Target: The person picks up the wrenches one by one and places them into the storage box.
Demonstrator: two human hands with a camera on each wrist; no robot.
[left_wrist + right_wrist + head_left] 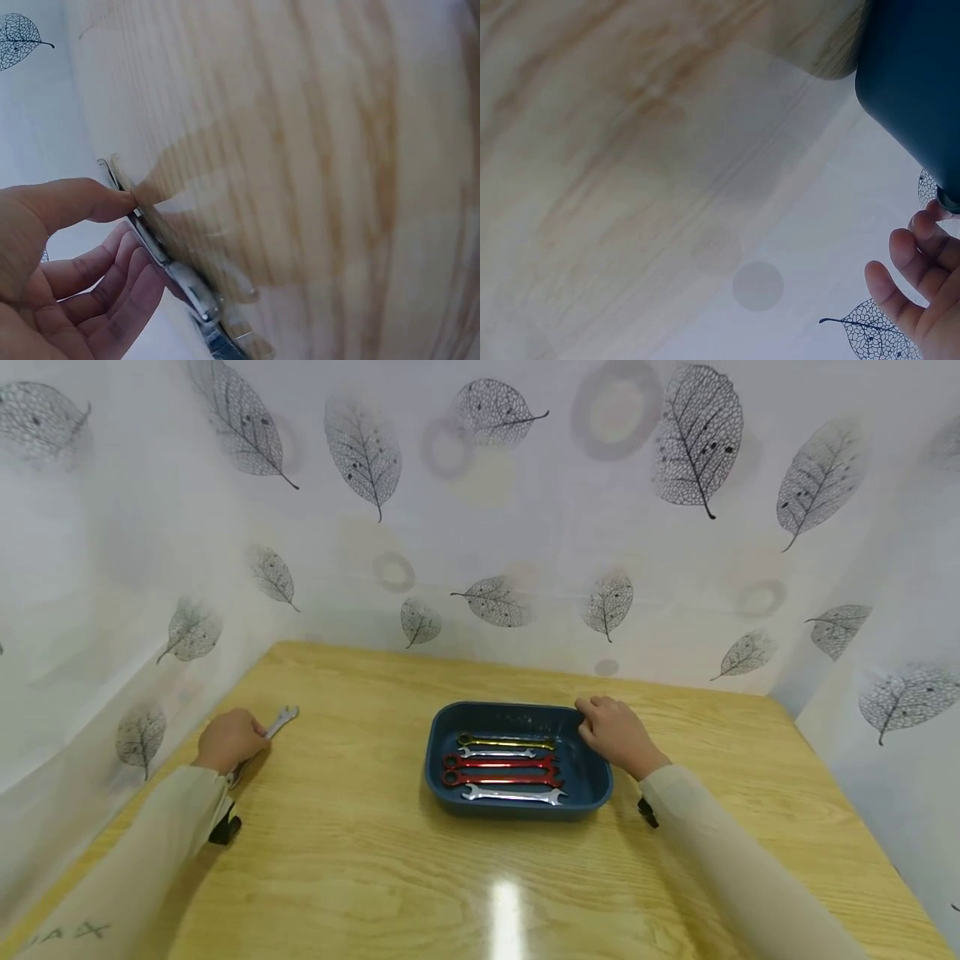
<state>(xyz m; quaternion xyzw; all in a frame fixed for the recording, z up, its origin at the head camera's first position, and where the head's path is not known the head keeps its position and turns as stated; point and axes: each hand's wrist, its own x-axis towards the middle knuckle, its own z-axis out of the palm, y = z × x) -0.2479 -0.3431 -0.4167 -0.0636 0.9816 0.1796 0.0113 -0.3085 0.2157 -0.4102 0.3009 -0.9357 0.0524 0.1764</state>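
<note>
At the left edge of the table, my left hand (pixel 231 740) pinches a silver wrench (pixel 283 720) between thumb and fingers. Close up in the left wrist view, the wrench (pixel 159 244) lies along the wood; a bluish metal end (pixel 223 343) shows below it, and I cannot tell whether it belongs to a second tool. My right hand (pixel 617 735) grips the far right corner of a dark blue tray (pixel 517 811). Inside the tray, several wrenches lie roughly parallel: a gold one (pixel 506 742), red ones (pixel 502 763) and silver ones (pixel 513 795).
The wooden table (pixel 360 877) meets a leaf-print curtain (pixel 517 527) at its back and sides. A bright light reflection (pixel 506 918) lies on the wood in front of the tray. A black strap piece (pixel 225 827) hangs at the left wrist.
</note>
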